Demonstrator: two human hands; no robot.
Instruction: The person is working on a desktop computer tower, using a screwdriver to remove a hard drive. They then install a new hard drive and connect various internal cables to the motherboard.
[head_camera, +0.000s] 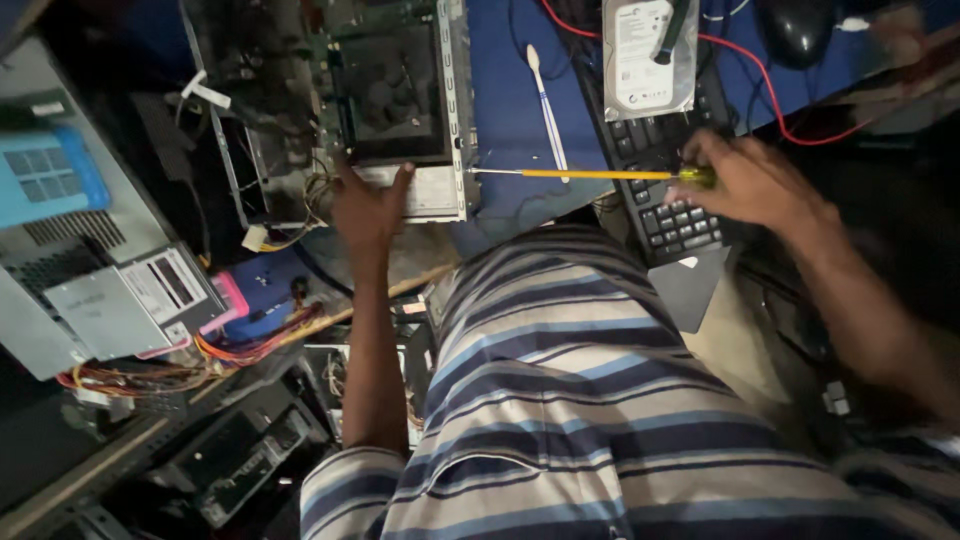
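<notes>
My left hand (367, 208) rests flat against the near edge of an opened computer case (455, 90), fingers spread over a silver drive (432, 192) mounted inside. My right hand (752, 180) grips the handle of a long yellow screwdriver (590, 174). Its shaft lies level and its tip touches the right side wall of the case. Dark circuit boards fill the case interior.
A black keyboard (665, 175) lies under my right hand, with a loose silver hard drive (650, 55) on it. A white toothbrush (547, 105), a red cable (760, 80) and a black mouse (797, 30) are on the blue table. A grey power supply (95, 310) with coloured wires sits at left.
</notes>
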